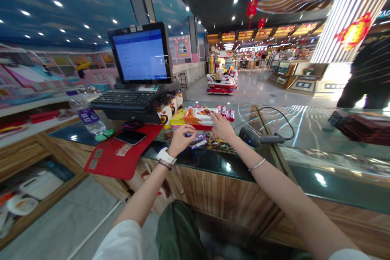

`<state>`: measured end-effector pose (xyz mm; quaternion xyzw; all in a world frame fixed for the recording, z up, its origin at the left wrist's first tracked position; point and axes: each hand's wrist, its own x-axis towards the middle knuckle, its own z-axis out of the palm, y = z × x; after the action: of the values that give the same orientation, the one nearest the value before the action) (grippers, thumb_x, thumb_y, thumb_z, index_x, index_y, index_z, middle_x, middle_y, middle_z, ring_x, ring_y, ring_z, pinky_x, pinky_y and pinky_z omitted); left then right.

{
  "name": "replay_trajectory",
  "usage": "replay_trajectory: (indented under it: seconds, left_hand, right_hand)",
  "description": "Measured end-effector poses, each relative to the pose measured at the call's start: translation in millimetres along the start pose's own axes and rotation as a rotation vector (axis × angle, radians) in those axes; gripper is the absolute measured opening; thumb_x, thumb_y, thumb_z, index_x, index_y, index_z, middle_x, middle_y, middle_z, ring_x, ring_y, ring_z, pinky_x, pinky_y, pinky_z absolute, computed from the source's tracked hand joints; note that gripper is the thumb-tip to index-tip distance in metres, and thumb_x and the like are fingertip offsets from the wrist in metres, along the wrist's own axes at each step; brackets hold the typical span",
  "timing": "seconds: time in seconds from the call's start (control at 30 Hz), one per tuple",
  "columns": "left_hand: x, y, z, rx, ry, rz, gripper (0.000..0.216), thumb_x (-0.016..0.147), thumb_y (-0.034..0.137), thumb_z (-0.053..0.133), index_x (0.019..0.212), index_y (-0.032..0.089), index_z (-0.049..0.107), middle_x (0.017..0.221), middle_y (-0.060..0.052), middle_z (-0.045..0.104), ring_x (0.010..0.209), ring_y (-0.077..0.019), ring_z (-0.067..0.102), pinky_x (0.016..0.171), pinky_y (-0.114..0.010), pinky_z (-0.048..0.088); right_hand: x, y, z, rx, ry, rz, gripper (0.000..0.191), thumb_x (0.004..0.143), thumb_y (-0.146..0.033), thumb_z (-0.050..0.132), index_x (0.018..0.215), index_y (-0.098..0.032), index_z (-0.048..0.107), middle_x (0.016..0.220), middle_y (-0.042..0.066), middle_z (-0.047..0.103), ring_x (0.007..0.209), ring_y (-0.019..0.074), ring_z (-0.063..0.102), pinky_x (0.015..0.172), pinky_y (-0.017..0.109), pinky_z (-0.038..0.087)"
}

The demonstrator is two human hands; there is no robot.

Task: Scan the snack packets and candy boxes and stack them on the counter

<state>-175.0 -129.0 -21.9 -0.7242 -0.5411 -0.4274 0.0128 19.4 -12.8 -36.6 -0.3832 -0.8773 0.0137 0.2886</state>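
An orange-and-white box [198,117] is lying at the middle of the table [240,169], toward its far side, with small purple-wrapped pieces [199,140] lying on its near side. The right hand [224,128] is reaching over the right end of the box with its fingers extended; whether it is gripping the box cannot be told. The left hand [182,140] is bending its thumb and fingers toward each other just left of the purple-wrapped pieces; whether a piece is being held between the fingertips cannot be told. A white watch [166,156] is encircling the left wrist, and a silver bangle [257,165] the right forearm.

Small red-and-white tubes [228,113] are lying beyond the right hand. Yellow packs [177,119] are lying just left of the box, and patterned cups [164,113] are standing left of these. A handheld scanner [251,137] is resting right of the right hand, its cable looping toward the far side.

Farther left, a red mat [122,158] is overhanging the near edge of the table and bearing a dark phone [130,137]. Beyond it, a keyboard [123,97] is lying before a lit monitor [140,55], while a purple-labelled bottle [88,115] is standing to their left. On the floor beyond the table, a white-and-red ride [222,81] is standing.
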Motion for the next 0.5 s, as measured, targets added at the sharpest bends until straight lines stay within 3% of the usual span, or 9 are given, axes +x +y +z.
replay_trajectory:
  seconds: [0.13,0.3,0.5]
  left_hand:
    - [-2,-8,8,0.100,-0.283,0.037,0.008,0.078,0.017,0.064,0.074,0.019,0.070,0.099,-0.005,0.069,0.095,-0.0194,0.067,0.095,-0.035,0.051]
    - [7,-12,23,0.187,-0.291,0.066,0.012,0.080,0.012,0.059,0.081,0.018,0.068,0.098,-0.006,0.067,0.097,-0.0204,0.064,0.094,-0.035,0.051]
    - [10,-12,24,0.167,-0.215,0.045,0.017,0.089,0.020,0.053,0.091,0.019,0.070,0.102,-0.008,0.068,0.101,-0.0214,0.064,0.097,-0.037,0.050]
  right_hand:
    - [-2,-1,-1,-0.001,-0.004,0.018,0.071,0.080,-0.013,0.050,0.150,-0.009,0.037,0.160,0.016,0.034,0.147,0.0322,0.031,0.120,0.050,0.026]
    - [-3,0,1,0.002,-0.018,0.033,0.076,0.079,-0.012,0.050,0.153,-0.011,0.033,0.162,0.015,0.029,0.149,0.0336,0.026,0.120,0.054,0.024]
    - [-5,-7,-10,-0.008,0.010,0.047,0.075,0.083,-0.014,0.050,0.155,-0.011,0.030,0.163,0.014,0.025,0.151,0.0322,0.023,0.122,0.053,0.020]
